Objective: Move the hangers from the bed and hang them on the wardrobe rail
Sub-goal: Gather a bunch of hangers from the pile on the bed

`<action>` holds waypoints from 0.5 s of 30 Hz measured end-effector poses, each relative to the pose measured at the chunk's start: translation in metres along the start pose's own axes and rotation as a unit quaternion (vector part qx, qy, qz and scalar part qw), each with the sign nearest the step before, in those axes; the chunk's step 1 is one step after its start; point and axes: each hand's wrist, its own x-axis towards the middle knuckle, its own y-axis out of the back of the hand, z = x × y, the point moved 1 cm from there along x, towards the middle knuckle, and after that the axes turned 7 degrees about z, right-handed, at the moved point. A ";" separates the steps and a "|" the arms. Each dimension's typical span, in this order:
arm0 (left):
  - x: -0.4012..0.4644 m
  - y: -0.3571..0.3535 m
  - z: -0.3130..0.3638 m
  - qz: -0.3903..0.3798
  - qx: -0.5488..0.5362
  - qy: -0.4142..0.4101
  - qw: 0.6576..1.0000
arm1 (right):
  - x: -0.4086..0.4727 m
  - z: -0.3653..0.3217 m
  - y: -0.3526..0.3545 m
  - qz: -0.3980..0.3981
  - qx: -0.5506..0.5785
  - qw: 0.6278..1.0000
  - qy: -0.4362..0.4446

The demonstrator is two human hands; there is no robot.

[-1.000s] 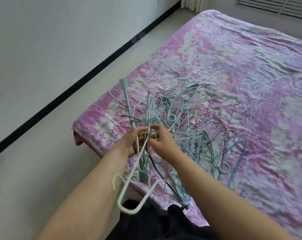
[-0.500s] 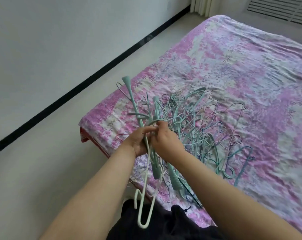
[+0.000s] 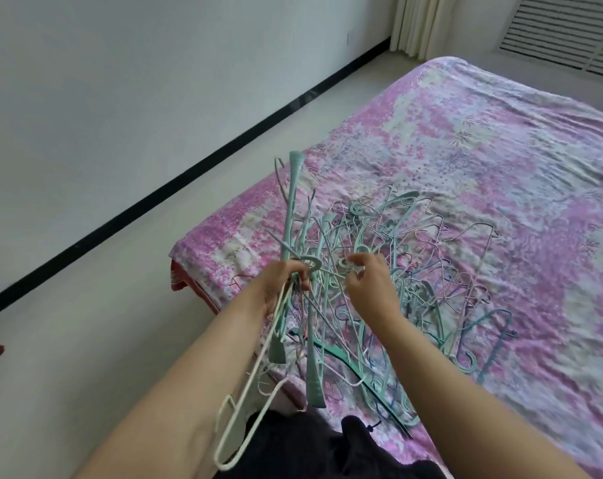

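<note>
Head view: my left hand (image 3: pixel 281 288) has its fingers curled round a bunch of hangers (image 3: pixel 286 305) by the hooks, held above the near corner of the bed (image 3: pixel 500 150). Their long axes run roughly upright, one teal arm pointing up and away, a white wire hanger (image 3: pixel 248 409) dangling down toward me. My right hand (image 3: pixel 371 288) pinches the hook of a hanger in the tangled pile (image 3: pixel 431 281) (teal, white, pinkish wire) spread on the floral cover.
</note>
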 end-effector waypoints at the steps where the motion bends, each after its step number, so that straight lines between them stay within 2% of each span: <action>1: -0.002 0.002 0.004 -0.016 -0.004 -0.008 1.000 | -0.001 0.008 -0.001 -0.007 0.013 0.999 -0.032; 4: -0.006 0.001 0.029 -0.060 -0.035 -0.048 0.996 | -0.004 0.018 0.000 0.008 0.023 0.997 -0.076; 7: -0.015 -0.007 0.068 -0.096 -0.046 -0.145 0.984 | -0.005 0.014 0.007 0.069 0.025 0.995 -0.073; 10: -0.028 -0.007 0.106 -0.101 -0.040 -0.231 0.967 | 0.001 0.011 0.015 0.108 0.077 0.987 -0.088; 15: -0.042 0.003 0.154 -0.155 -0.136 -0.255 0.945 | 0.009 0.014 0.026 0.134 0.078 0.982 -0.107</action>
